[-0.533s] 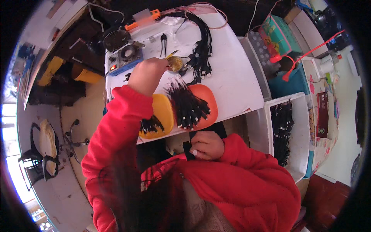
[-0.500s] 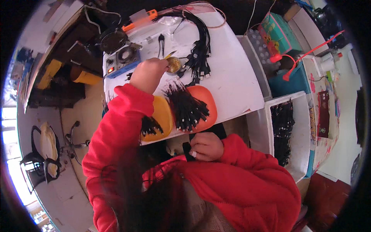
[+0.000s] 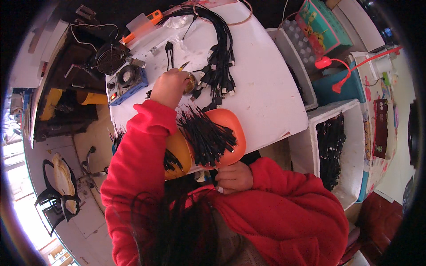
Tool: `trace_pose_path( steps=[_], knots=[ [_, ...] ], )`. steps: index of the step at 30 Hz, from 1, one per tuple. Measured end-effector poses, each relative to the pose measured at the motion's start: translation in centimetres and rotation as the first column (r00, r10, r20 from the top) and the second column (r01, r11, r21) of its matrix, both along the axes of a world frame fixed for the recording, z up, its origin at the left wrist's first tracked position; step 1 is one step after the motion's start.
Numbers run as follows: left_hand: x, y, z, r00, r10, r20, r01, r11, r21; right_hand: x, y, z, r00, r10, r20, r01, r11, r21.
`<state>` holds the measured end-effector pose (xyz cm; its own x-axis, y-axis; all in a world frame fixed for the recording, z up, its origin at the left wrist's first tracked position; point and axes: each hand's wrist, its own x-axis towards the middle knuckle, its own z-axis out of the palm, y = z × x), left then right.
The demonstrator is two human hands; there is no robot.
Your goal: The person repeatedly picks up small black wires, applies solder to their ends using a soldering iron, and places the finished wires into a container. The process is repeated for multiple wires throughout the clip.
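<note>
My left hand (image 3: pixel 168 88) reaches over the white table, its fingers closed at the side of a small round tin (image 3: pixel 191 83) with golden stuff inside. What the fingers hold, if anything, is hidden. A yellow pointed tip (image 3: pixel 183 66) shows just beyond them. My right hand (image 3: pixel 234 177) is curled at the table's near edge, below an orange tray (image 3: pixel 237 128); its grip is hidden. Black cables (image 3: pixel 206 137) with bare metal ends lie fanned across that tray. More sit in a yellow tray (image 3: pixel 184 155), partly behind my left sleeve.
Black USB cables (image 3: pixel 224 48) run along the table's far side. A blue box with a dial and fan (image 3: pixel 128 82) stands at the left. To the right are a white foam box (image 3: pixel 310 133) of black cables, a red lamp-like arm (image 3: pixel 344 66) and a green carton (image 3: pixel 324 26).
The whole view has shifted slightly. My left hand now covers more of the tin. My right hand sits closer against the orange tray's near edge, and the black piece beside it shows less.
</note>
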<state>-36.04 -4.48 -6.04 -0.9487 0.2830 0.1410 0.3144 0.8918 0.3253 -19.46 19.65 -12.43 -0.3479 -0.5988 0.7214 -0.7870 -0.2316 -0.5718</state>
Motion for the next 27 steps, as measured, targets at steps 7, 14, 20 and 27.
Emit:
trace_pose_path(
  steps=[7,14,20,27],
  knots=[
    [0.6,-0.1,0.4,0.999,0.017,-0.045,-0.015,0.999,0.051,0.5,0.5,0.2,1.000,-0.007,0.006,0.007,0.996,0.087],
    [4.5,-3.6,4.9,0.978,0.077,-0.196,-0.061,0.995,0.084,0.5,0.3,1.0,1.000,0.016,0.023,-0.018,0.997,0.080],
    [5.8,-10.2,6.4,0.931,0.196,-0.308,-0.202,0.979,0.011,0.9,0.0,1.2,0.997,0.064,0.043,-0.069,0.990,0.122],
    [3.4,-15.9,4.2,0.920,0.327,-0.216,-0.359,0.924,-0.132,0.7,-0.5,0.8,0.997,0.061,0.044,-0.068,0.983,0.168]
  ],
)
